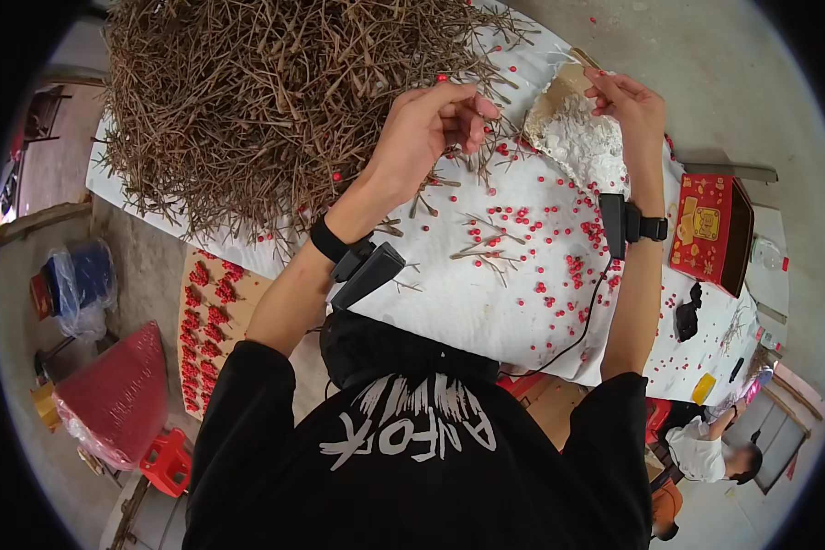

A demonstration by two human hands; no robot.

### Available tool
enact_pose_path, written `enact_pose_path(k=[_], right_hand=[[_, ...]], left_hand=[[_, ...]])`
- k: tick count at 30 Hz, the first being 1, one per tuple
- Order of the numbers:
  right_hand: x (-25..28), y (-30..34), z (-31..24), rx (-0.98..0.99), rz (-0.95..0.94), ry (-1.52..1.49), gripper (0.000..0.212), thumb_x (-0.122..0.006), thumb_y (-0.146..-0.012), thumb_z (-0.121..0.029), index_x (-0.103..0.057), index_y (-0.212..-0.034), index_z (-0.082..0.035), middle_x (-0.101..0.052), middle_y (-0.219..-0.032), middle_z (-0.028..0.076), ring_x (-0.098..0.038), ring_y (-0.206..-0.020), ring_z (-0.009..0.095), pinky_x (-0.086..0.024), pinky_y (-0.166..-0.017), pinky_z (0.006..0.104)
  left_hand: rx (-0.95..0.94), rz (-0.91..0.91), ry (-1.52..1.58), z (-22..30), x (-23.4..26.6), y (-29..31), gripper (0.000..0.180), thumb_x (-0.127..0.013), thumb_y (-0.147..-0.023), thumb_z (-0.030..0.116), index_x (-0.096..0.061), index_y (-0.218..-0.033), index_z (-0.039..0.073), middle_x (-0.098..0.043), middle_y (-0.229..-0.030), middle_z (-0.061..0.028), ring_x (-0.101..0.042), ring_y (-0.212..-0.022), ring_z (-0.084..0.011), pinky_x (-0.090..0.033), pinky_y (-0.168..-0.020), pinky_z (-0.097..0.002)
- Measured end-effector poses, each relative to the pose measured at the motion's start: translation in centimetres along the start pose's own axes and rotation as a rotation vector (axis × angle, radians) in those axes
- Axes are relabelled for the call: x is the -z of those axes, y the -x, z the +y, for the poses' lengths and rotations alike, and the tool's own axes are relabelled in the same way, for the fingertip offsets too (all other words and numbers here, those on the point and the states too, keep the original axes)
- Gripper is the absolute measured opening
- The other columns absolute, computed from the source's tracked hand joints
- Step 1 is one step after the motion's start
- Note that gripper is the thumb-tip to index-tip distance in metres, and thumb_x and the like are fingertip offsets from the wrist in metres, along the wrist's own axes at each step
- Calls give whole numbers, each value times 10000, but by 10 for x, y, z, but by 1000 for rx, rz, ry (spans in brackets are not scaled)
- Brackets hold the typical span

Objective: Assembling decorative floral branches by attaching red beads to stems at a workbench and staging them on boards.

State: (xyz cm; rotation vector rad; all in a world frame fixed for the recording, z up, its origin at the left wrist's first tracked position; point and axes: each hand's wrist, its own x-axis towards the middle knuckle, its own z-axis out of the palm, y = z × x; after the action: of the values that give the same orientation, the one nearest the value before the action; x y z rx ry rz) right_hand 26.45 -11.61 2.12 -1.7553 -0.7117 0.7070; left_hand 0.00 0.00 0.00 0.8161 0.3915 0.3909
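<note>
My left hand (pixel 431 128) is beside the right edge of a large pile of brown twigs (pixel 284 82). Its fingers are curled together, and whatever they pinch is hidden or too small to make out. Farther right, my right hand (pixel 628 105) is closed on a thin light-brown stick (pixel 585 60), which points up and left. Just below that stick lies a board heaped with white paste (pixel 582 137). Small red beads (pixel 541 215) are scattered over the white table covering (pixel 449 293) between and below my hands, with a few forked twigs (pixel 490 257) among them.
A cardboard sheet with rows of red bead clusters (pixel 213 316) lies at left. On the right are a red box (pixel 706 229) and a black cloth-like item (pixel 688 313). A cable (pixel 582 335) crosses the table near my right forearm. Another person (pixel 706 449) sits at lower right.
</note>
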Motion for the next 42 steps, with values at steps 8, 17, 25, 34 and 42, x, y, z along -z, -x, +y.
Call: enact_pose_path(k=[8, 17, 25, 34, 42], right_hand=[[11, 92, -59, 87, 268, 46, 220, -629, -908, -113, -695, -1026, 60, -650, -781, 68, -528, -623, 82, -408, -554, 209], [-16, 213, -59, 241, 394, -629, 151, -607, -924, -67, -655, -960, 71, -646, -806, 79, -454, -602, 65, -329, -515, 170], [-70, 287, -69, 312, 553, -915, 212, -545, -983, -173, -618, -980, 26, -606, -795, 43, -421, -576, 43, -327, -474, 152], [-113, 344, -70, 251, 760, -1051, 224, -591, -964, -240, -621, -897, -28, -610, -718, 49, -499, -542, 78, -393, -451, 220], [-105, 396, -52, 311, 899, -1112, 219, -565, -979, -234, -628, -929, -30, -621, -737, 53, -515, -566, 88, -442, -501, 247]], left_hand=[[-4, 15, -6, 2, -1, 1, 355, -503, -943, 273, -652, -874, -42, -583, -672, -50, -534, -649, -147, -435, -651, -277], [-56, -352, -646, -4, -31, 16, 287, -575, -919, 188, -661, -1086, -29, -699, -905, -100, -600, -746, -123, -449, -690, -267], [-114, -534, -229, -9, -125, 96, 288, -663, -848, 79, -683, -1120, -12, -705, -1017, -138, -658, -947, -174, -479, -802, -277], [-186, -475, -180, -35, -145, 155, 231, -659, -838, -9, -685, -1060, -69, -694, -1007, -147, -653, -900, -182, -495, -808, -285], [31, -594, -160, -62, -172, 179, 200, -654, -850, -5, -693, -1036, -68, -688, -975, -135, -635, -823, -154, -495, -762, -260]])
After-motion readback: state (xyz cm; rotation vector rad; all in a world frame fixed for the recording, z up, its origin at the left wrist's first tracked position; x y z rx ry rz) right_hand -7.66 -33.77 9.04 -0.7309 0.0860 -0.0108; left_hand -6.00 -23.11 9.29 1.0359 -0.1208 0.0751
